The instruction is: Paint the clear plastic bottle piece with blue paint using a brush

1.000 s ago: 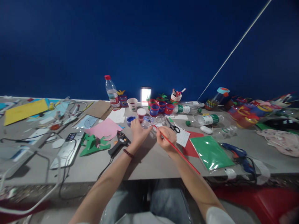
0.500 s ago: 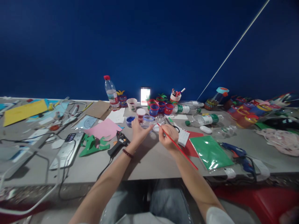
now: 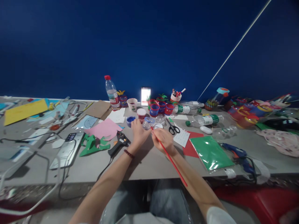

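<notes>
Holding — beside blue paint (image 3: 131,119) — a clear cup (image 3: 147,124), left hand (image 3: 138,133).

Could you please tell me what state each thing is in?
Tall bottle: upright, red cap on.
Screen: lit.
Blue pot: open.
Pen cup: upright, holding pens.
Scissors: lying flat.
Green pack: lying flat, wrapped.
Red stick: held in right hand.
Black glue gun: lying down.
Green-labelled bottles: lying, capped.

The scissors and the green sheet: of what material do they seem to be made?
Scissors: handles look like smooth black plastic; the slim grey blades suggest metal.
Green sheet: perhaps paper or felt, evenly coloured; bright glare and a clear edge suggest glossy plastic wrapping.
</notes>
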Demonstrator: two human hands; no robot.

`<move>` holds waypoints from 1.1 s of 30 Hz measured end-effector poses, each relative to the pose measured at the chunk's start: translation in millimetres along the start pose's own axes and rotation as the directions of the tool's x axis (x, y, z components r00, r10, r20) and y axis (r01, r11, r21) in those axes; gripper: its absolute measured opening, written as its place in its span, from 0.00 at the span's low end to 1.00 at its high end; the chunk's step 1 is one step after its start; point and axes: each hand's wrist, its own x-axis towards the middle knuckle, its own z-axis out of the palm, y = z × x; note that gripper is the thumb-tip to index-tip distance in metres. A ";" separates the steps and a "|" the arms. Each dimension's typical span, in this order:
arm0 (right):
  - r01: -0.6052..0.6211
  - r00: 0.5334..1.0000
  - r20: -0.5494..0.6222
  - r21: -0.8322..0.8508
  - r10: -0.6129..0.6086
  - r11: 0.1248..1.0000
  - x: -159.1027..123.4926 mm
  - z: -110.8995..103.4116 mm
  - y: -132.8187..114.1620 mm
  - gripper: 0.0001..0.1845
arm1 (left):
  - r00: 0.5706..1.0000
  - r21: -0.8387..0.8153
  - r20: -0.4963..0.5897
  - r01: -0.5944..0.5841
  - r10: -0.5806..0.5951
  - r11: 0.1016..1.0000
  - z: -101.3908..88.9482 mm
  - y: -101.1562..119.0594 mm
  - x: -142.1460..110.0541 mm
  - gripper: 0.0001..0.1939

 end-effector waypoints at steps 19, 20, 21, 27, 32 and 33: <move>-0.084 0.995 -0.057 0.017 0.085 0.996 -4.5 1.0 10.0 0.11 | 0.990 -0.234 -0.040 0.122 -0.135 0.965 -1.6 -3.4 5.8 0.26; -0.095 0.994 -0.056 0.020 0.096 0.995 -5.3 0.7 11.2 0.10 | 0.987 -0.255 -0.033 0.142 -0.155 0.956 -1.1 -3.9 6.0 0.26; -0.107 0.993 -0.051 0.020 0.108 0.994 -5.9 0.3 12.5 0.09 | 0.984 -0.276 -0.024 0.163 -0.177 0.947 -0.6 -4.3 6.3 0.27; -0.161 0.985 -0.081 -0.085 0.154 0.983 -7.1 -3.0 21.6 0.08 | 0.944 -0.428 0.063 0.318 -0.323 0.846 -0.9 -2.7 9.9 0.26; -0.325 0.942 -0.078 0.041 0.327 0.945 -9.2 -3.9 27.3 0.08 | 0.888 -0.673 0.350 0.459 -0.297 0.580 -5.8 4.1 12.9 0.24; -0.381 0.919 -0.074 0.082 0.386 0.921 -9.1 -3.7 27.3 0.09 | 0.879 -0.718 0.399 0.476 -0.259 0.509 -7.0 5.6 13.2 0.24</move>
